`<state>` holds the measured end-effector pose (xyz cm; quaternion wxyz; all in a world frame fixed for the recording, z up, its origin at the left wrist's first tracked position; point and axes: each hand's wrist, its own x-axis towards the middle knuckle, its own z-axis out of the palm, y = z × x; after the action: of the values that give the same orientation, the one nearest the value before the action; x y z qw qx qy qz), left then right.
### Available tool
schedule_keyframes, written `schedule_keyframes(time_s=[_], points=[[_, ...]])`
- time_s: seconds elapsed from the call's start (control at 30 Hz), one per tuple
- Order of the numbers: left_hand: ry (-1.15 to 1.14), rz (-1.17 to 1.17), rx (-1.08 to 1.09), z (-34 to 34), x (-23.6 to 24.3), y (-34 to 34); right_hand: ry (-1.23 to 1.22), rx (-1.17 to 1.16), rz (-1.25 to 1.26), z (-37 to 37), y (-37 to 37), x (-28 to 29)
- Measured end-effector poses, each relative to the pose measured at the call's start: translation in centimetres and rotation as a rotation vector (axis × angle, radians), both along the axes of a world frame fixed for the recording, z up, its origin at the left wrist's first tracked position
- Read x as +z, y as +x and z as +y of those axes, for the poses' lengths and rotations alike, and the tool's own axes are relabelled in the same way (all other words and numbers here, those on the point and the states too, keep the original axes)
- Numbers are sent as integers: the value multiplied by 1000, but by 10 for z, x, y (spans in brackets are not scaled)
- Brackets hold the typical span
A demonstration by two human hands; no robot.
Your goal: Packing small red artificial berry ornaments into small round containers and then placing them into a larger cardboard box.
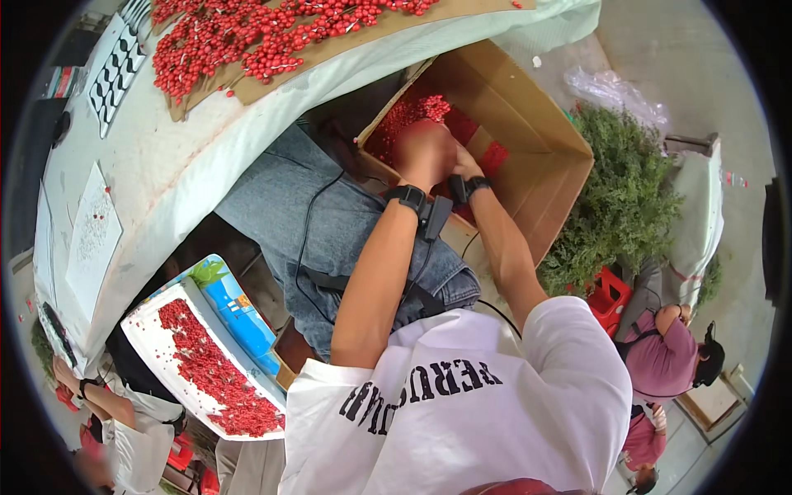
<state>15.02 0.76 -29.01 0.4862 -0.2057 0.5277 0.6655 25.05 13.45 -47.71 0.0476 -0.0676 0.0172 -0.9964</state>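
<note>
In the head view, the wearer's white shirt (pixel 462 396) fills the space nearest the camera, and beyond it both forearms run down into an open cardboard box (pixel 528 99). The red berries (pixel 433 107) lie inside that box, a cluster of them just past the left hand (pixel 425 150) on its far side, near enough that they seem to touch. That hand is blurred, so I cannot tell how far its fingers are open or whether they have hold of anything; the right hand (pixel 464 162) is just beside it, partly hidden, and its grasp cannot be told either. The berries should be light, probably smooth and apt to roll or come off if squeezed (their firmness is only my guess), so any stems would be the better place to take hold, with loose ones scooped in a cupped palm. More berry sprays (pixel 247 41) lie on the cloth-covered desk (pixel 165 181), and a white tray (pixel 157 330) carries loose berries
</note>
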Motion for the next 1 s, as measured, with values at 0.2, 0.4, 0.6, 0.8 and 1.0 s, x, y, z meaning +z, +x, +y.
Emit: schedule_keyframes(time_s=[0.2, 0.4, 0.6, 0.8, 1.0], points=[[-47, -19, 49, -4, -3, -5, 443, -285, -772, 8, 27, 88], [-84, -14, 116, -4, 1, 2, 316, -683, -804, 0, 18, 163], [-153, 115, 99, -4, 5, 3, 551, -787, -919, 1, -20, 175], [-161, 92, 101, -7, 12, 1, 787, -917, -799, 6, -39, 186], [-100, 74, 92, -9, 11, -2, 871, -1086, -788, -4, -57, 210]])
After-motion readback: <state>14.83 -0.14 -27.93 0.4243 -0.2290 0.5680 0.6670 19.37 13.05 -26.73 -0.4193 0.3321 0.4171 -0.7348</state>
